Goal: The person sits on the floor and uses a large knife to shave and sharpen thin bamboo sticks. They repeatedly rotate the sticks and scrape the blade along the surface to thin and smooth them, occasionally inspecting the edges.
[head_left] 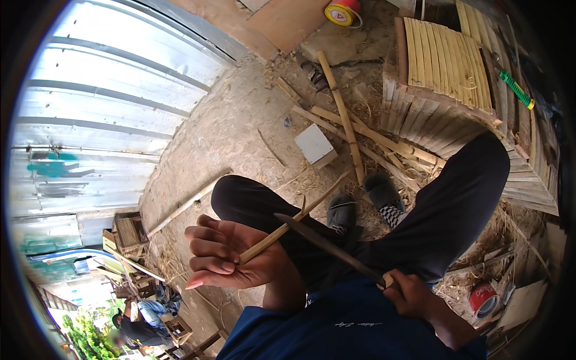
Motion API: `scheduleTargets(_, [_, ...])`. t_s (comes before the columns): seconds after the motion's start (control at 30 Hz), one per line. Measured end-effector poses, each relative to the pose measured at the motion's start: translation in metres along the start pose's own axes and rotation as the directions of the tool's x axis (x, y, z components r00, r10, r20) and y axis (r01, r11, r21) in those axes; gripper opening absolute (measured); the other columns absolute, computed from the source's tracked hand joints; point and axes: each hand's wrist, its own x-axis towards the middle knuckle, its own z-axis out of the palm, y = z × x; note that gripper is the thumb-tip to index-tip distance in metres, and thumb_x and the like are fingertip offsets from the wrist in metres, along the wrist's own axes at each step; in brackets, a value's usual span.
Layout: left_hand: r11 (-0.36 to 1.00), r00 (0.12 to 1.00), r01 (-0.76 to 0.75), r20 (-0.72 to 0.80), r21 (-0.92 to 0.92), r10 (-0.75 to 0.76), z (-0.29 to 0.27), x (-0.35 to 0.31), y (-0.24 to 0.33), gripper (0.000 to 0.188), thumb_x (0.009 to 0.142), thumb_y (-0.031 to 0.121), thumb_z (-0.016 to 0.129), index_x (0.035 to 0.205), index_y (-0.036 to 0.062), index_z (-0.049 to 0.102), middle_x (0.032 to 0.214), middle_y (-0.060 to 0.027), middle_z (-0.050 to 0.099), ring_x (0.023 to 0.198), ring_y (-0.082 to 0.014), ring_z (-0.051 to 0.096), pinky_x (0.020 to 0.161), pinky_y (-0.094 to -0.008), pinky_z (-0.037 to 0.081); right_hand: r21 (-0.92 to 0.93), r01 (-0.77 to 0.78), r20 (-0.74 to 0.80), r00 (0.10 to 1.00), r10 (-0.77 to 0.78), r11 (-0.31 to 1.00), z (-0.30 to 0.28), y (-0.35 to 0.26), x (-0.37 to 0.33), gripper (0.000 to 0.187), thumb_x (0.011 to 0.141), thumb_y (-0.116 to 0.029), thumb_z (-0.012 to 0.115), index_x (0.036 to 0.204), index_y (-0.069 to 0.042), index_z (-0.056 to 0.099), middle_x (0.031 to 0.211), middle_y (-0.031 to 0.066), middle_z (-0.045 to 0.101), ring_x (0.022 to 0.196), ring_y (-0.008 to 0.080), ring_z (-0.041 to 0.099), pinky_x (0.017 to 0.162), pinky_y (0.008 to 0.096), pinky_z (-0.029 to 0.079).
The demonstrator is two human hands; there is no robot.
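My left hand (223, 253), fingers curled in, holds one end of a narrow bamboo strip (270, 239). The strip slants up and away over my lap toward my feet. A thin sliver curls up from it just past the blade. My right hand (410, 294) is wrapped around the short wooden handle of a long dark knife (330, 247). Near its tip, the blade crosses the strip at an angle and appears to touch it. How my left fingertips grip the strip is partly hidden.
Bamboo poles (341, 114) lie crossed on the floor beyond my feet, by a small white box (314, 144). Stacked bamboo slats (447, 66) stand at the right, with a green-handled tool (516, 90) on them. A red can (483, 299) lies lower right. Another person (141, 324) sits lower left.
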Motion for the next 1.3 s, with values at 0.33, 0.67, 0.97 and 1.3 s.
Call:
scheduleTargets(0.33, [0.999, 1.0, -0.006, 0.016, -0.039, 0.006, -0.004, 0.0, -0.003, 0.054, 0.111, 0.044, 0.032, 0.066, 0.0168, 0.042, 0.059, 0.0042, 0.029, 0.074, -0.0113, 0.033, 0.083, -0.03, 0.034, 0.013, -0.035, -0.06, 0.998, 0.036, 0.999, -0.002, -0.006, 0.011, 0.036, 0.099, -0.034, 0.062, 0.112, -0.001, 0.058, 0.084, 0.0194, 0.071, 0.08, 0.0408, 0.072, 0.071, 0.0441, 0.056])
scheduleTargets(0.67, [1.0, 1.0, -0.014, 0.011, -0.004, 0.014, -0.004, 0.0, -0.004, 0.054, 0.111, 0.044, 0.033, 0.065, 0.0177, 0.041, 0.06, 0.0044, 0.03, 0.073, -0.0119, 0.03, 0.08, -0.0304, 0.031, -0.008, 0.163, 0.007, 0.987, -0.163, 0.987, -0.004, -0.021, 0.0, 0.035, 0.098, -0.033, 0.064, 0.115, -0.002, 0.058, 0.087, 0.0219, 0.072, 0.082, 0.0441, 0.071, 0.072, 0.0479, 0.057])
scheduleTargets(0.97, [1.0, 0.999, -0.025, 0.026, 0.015, 0.025, -0.003, 0.0, -0.001, 0.055, 0.111, 0.046, 0.033, 0.064, 0.0178, 0.041, 0.058, 0.0046, 0.029, 0.074, -0.0117, 0.031, 0.081, -0.0318, 0.031, -0.069, -0.17, -0.065, 0.984, 0.166, 0.983, -0.01, -0.005, 0.019, 0.035, 0.098, -0.035, 0.064, 0.106, -0.002, 0.06, 0.084, 0.0219, 0.071, 0.079, 0.0422, 0.072, 0.068, 0.0455, 0.056])
scheduleTargets(1.3, [1.0, 0.998, -0.025, 0.062, 0.003, 0.025, 0.0, -0.004, -0.001, 0.056, 0.111, 0.047, 0.031, 0.064, 0.0181, 0.042, 0.059, 0.0051, 0.031, 0.076, -0.0122, 0.031, 0.08, -0.031, 0.031, 0.084, -0.124, -0.1, 0.986, 0.133, 0.989, -0.003, -0.012, 0.025, 0.033, 0.099, -0.033, 0.063, 0.1, 0.0, 0.062, 0.082, 0.0214, 0.071, 0.08, 0.0421, 0.071, 0.071, 0.0478, 0.054])
